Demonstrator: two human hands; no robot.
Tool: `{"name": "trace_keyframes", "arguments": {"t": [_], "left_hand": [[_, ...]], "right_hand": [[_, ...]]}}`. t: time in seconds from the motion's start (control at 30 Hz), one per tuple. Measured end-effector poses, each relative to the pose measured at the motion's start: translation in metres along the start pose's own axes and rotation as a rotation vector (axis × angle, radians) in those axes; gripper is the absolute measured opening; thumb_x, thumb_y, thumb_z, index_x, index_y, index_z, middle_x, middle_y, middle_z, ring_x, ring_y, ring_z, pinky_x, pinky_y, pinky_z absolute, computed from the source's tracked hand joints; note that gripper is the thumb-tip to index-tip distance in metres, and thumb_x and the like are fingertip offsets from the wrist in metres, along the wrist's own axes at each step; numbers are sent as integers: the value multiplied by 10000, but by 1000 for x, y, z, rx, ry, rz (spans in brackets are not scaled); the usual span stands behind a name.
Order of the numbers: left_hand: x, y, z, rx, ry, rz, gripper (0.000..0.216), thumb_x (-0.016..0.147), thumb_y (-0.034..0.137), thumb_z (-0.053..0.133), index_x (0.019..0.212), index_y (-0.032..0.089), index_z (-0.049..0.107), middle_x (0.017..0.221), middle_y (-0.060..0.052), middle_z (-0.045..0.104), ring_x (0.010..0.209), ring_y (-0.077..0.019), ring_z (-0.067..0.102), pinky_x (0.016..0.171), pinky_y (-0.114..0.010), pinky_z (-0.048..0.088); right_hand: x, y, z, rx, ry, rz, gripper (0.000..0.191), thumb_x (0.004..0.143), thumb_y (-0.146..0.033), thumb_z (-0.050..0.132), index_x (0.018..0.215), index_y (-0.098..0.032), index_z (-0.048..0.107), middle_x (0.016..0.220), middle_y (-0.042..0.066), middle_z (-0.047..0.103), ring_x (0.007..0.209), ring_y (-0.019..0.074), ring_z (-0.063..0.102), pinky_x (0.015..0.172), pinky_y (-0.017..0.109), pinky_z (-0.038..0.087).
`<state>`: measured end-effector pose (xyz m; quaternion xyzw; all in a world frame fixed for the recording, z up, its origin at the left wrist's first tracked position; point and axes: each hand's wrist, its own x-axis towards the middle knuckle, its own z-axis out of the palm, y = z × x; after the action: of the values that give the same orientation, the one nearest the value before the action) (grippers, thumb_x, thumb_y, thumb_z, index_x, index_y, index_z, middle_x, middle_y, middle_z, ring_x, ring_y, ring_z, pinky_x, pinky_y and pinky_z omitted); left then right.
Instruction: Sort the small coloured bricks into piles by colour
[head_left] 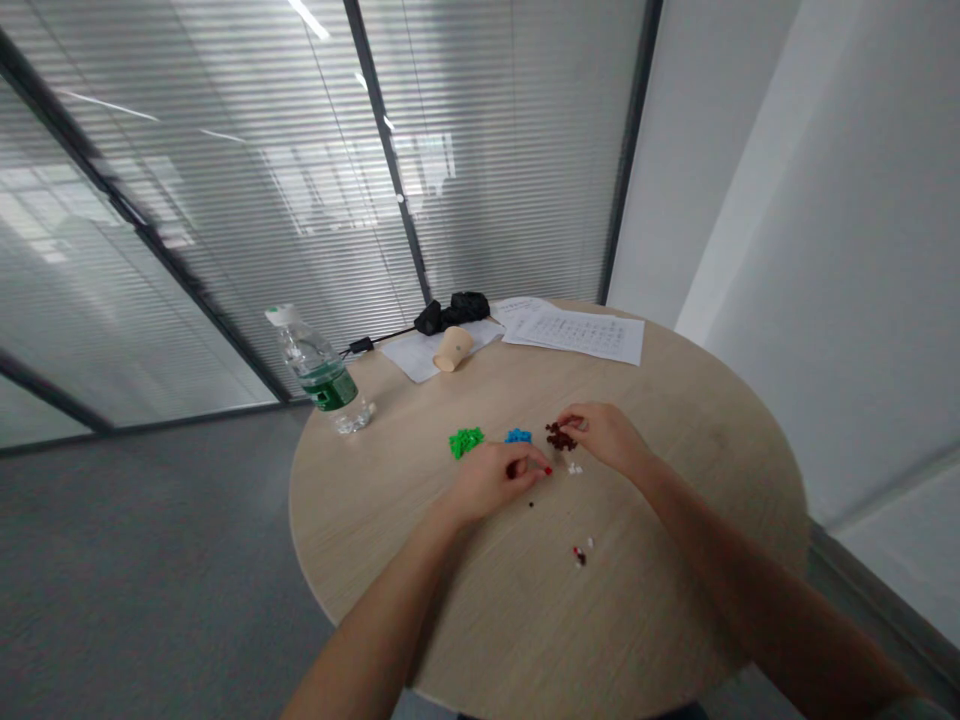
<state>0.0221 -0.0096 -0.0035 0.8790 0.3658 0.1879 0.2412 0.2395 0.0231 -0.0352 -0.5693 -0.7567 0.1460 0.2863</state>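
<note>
My left hand (pixel 491 478) is low over the table, its fingers curled, with a small red piece (pixel 548 470) at the fingertips. Partly behind that hand lie a pile of green pieces (pixel 466 442) and a smaller pile of blue pieces (pixel 517 437). My right hand (pixel 604 435) reaches into a pile of dark brown pieces (pixel 559 438), thumb and finger pinched together at its edge. What is between those fingertips is too small to make out. A few white pieces (pixel 574 468) lie just in front of the brown pile.
Nearer me on the round table (pixel 360 520) are a small red, brown and white cluster (pixel 580 555) and a lone dark piece (pixel 531 505). A plastic bottle (pixel 319 370) stands at the left edge. Toward the back are a paper cup (pixel 453 349), printed sheets (pixel 577 332) and a black bundle (pixel 454 312).
</note>
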Motion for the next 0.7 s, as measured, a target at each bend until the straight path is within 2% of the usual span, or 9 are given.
{"name": "trace_keyframes", "arguments": {"t": [0.17, 0.27, 0.47, 0.7], "left_hand": [[-2, 8, 10, -85, -226, 200, 199, 784, 330, 633, 922, 200, 693, 607, 36, 557, 535, -70, 469, 545, -185, 348], [-3, 13, 18, -130, -318, 276, 239, 768, 378, 660, 932, 211, 706, 619, 24, 587, 551, -76, 498, 562, -189, 367], [-2, 16, 24, -162, -398, 334, 180, 788, 286, 652, 937, 211, 720, 793, -25, 694, 637, -100, 567, 617, -206, 411], [0, 15, 27, -213, -448, 397, 158, 813, 216, 621, 931, 204, 726, 905, -47, 719, 769, -124, 634, 698, -215, 450]], "right_hand": [[0, -2, -2, 35, 17, 20, 152, 785, -223, 588, 882, -208, 704, 879, 62, 726, 766, 167, 664, 704, 259, 489], [0, -4, -2, 56, 65, 42, 170, 784, -240, 591, 914, -208, 696, 892, 59, 724, 739, 162, 660, 687, 261, 493], [-2, -11, -4, 54, 106, 33, 141, 786, -235, 587, 871, -204, 695, 882, 47, 716, 739, 156, 644, 681, 254, 482], [-2, -13, -5, 28, 108, 16, 142, 790, -219, 581, 869, -179, 691, 914, 62, 708, 710, 152, 630, 690, 266, 476]]}}
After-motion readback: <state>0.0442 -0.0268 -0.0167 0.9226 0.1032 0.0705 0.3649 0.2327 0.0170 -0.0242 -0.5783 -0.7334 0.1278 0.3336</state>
